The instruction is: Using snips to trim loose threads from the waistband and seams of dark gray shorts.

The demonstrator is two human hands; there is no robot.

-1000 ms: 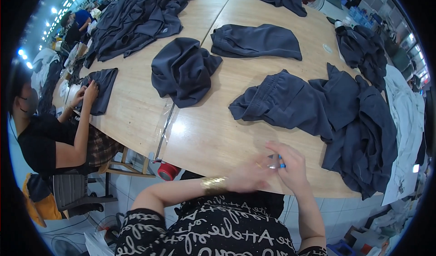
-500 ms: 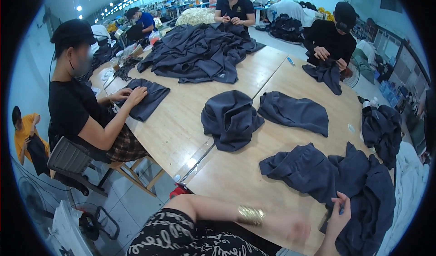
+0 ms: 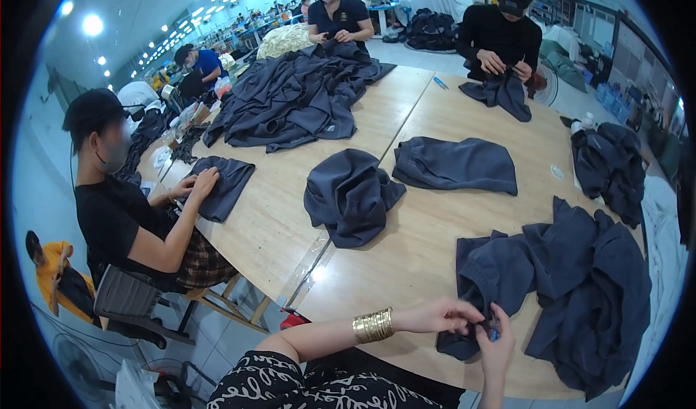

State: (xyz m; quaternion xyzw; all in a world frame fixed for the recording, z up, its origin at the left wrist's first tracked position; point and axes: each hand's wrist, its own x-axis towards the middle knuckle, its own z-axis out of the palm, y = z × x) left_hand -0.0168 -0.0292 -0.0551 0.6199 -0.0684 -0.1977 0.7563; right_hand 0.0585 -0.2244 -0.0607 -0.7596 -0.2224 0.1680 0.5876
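Note:
A dark navy garment [image 3: 558, 278] lies crumpled on the wooden table [image 3: 406, 264] at the near right. My left hand [image 3: 444, 315], with a gold cuff bracelet [image 3: 373, 325] on the wrist, pinches the garment's near left edge. My right hand [image 3: 497, 347] comes up from below and is closed on a small blue tool [image 3: 493, 331] held against the same edge. The two hands almost touch. The tool is mostly hidden by my fingers.
A bunched navy garment [image 3: 351, 195] and a flat folded one [image 3: 455, 164] lie mid-table, with a large pile [image 3: 293, 97] at the far left. A seated person [image 3: 123, 213] handles cloth at the left. Two more people [image 3: 507, 32] work at the far end. Dark garments [image 3: 612, 162] hang off the right edge.
The view has lifted from the table toward the room. My hands have shifted from the table's front edge onto the near edge of the navy garment.

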